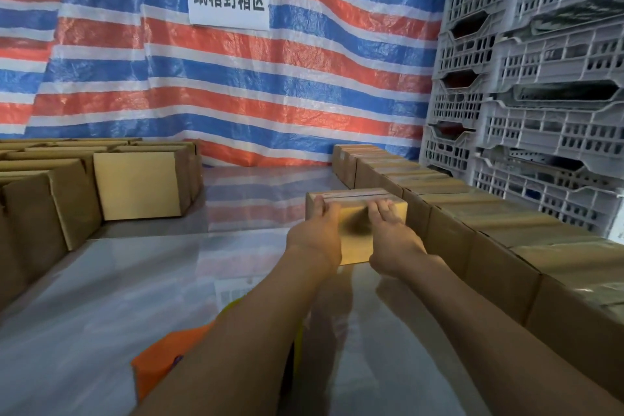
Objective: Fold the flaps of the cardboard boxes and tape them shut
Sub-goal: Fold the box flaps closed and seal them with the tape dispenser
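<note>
At the sealing station, we reach both arms out to a small cardboard box [356, 246] standing on the glossy table [152, 280], far from us and right of centre. The left hand [315, 236] and right hand [391, 240] press flat against its near face, side by side. The fingers [383, 209] are stretched out up to the top edge, neither clenched nor wrapped round anything. The flaps are folded down, and a strip of tape [351, 194] runs along the top seam.

The box lies directly beyond our fingertips with its long axis running left to right. Its right end sits just beside the row of sealed boxes [472, 213] lining the table's right side. The right hand is the nearer one to that row. We judge this box finished, so the likely move is a straight push away from us or a nudge rightward into line. The unsealed boxes [138, 186] stand well apart at far left, nearer the left hand.
</note>
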